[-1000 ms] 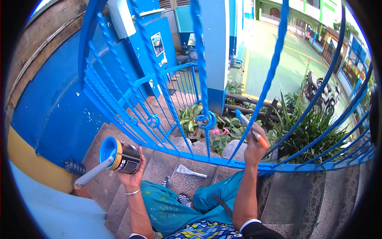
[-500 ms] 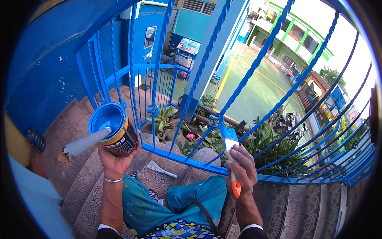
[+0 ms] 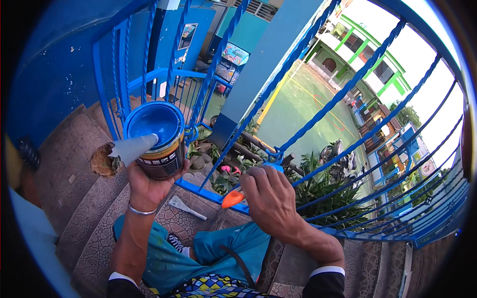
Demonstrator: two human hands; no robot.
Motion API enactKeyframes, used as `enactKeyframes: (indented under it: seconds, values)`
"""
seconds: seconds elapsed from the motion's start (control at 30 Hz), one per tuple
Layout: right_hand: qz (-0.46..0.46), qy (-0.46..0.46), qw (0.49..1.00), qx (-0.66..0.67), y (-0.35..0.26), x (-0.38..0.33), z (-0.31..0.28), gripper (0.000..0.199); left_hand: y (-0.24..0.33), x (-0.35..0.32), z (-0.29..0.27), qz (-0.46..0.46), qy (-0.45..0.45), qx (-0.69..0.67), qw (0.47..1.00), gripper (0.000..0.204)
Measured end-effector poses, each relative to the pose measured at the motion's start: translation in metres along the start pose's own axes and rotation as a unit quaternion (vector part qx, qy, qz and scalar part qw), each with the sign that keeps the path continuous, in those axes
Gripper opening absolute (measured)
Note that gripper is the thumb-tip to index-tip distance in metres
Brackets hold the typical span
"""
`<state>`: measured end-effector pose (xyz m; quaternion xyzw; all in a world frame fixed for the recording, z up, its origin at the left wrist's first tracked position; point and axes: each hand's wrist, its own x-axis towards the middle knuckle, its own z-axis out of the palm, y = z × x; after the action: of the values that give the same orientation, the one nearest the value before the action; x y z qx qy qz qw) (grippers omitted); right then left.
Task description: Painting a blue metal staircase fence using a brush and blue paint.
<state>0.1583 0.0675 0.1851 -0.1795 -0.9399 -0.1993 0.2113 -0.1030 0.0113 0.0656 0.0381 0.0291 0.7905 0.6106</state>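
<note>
My left hand supports a paint can from below, fingers wrapped round its dark label. Blue paint coats the inside, and a pale grey rolled tube leans out over the rim. My right hand grips a paintbrush, its orange handle end pointing left. The blue-wet bristles show just beyond my knuckles, close to a curled ornament on a twisted bar of the blue railing. Whether the bristles touch the metal is hard to see.
A flat pale tool lies on the patterned stone step by my foot. Steps curve down along the blue wall at left. Beyond the bars are leafy plants, rocks and a green court.
My right hand has turned over and moved left, swinging the handle end leftward and bringing the bristles near the ornament. The can has shifted slightly right in view. The view itself has moved a little.
</note>
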Motion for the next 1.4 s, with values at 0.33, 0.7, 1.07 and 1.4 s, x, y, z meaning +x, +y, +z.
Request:
enactKeyframes:
  seconds: [0.33, 0.7, 1.07, 1.4]
  values:
    - [-0.021, -0.075, 0.992, -0.097, -0.003, 0.027, 0.017, 0.022, 0.01, 0.0, -0.017, -0.005, -0.031, 0.0, 0.999, 0.077]
    - [-0.039, -0.076, 0.982, -0.168, 0.001, 0.036, 0.039, 0.016, 0.022, -0.01, -0.019, 0.04, 0.019, -0.014, 0.999, 0.087]
    - [-0.047, -0.056, 0.995, -0.067, 0.043, 0.042, 0.05, 0.014, 0.018, -0.009, -0.018, 0.032, 0.02, -0.026, 0.999, 0.087]
    - [0.048, -0.107, 0.993, -0.024, 0.042, 0.063, -0.015, 0.015, 0.019, -0.006, -0.02, 0.032, 0.013, -0.029, 0.999, 0.085]
